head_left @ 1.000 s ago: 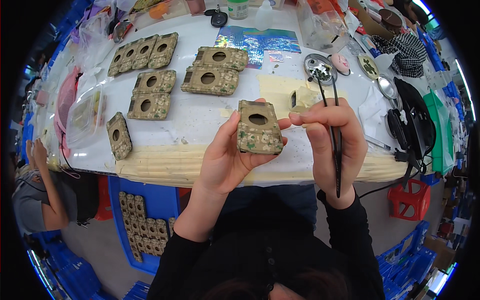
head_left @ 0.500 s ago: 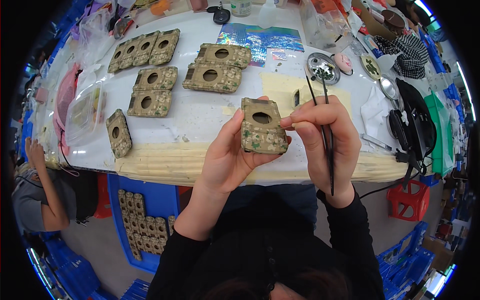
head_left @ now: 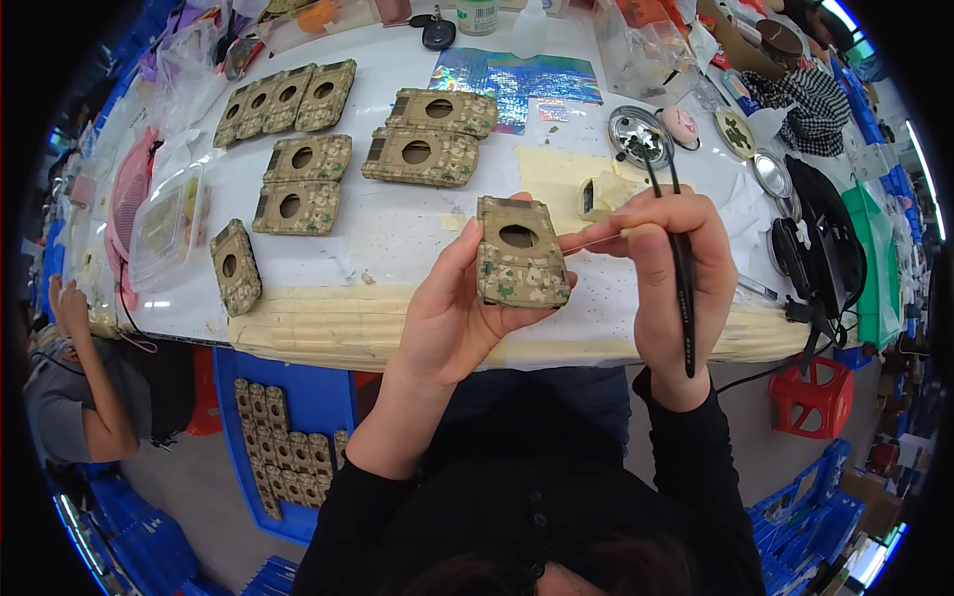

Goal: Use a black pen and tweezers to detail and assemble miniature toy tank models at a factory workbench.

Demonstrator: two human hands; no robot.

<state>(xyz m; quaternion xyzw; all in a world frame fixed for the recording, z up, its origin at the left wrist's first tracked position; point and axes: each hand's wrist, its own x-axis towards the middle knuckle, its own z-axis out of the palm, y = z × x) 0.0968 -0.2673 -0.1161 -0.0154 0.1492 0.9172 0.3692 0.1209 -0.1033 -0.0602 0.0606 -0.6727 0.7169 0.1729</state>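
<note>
My left hand (head_left: 442, 313) is closed round the edges of a camouflage toy tank hull (head_left: 522, 270), its round opening facing up. Black tweezers (head_left: 684, 298) are held in my right hand (head_left: 696, 253), tips pointing away from me. Between that hand's thumb and forefinger is also a thin, pale, needle-like piece (head_left: 601, 239), too fine to name surely. It reaches towards the hull's right side; whether it touches cannot be told. Beyond the tweezer tips lies a round metal dish (head_left: 622, 117) with small dark green bits.
More hulls (head_left: 419, 157) lie on the left half of the table. Masking tape (head_left: 537, 177) and a tape-covered front edge (head_left: 328, 323) border my workspace. A blue tray (head_left: 343, 397) with several hulls sits below, left. Another person's arm (head_left: 94, 382) is far left; a red stool (head_left: 813, 397) stands right.
My right hand has shifted right, away from the hull, and the tweezers have swung right with it. More of the thin pale piece shows. The left hand and hull have barely moved.
</note>
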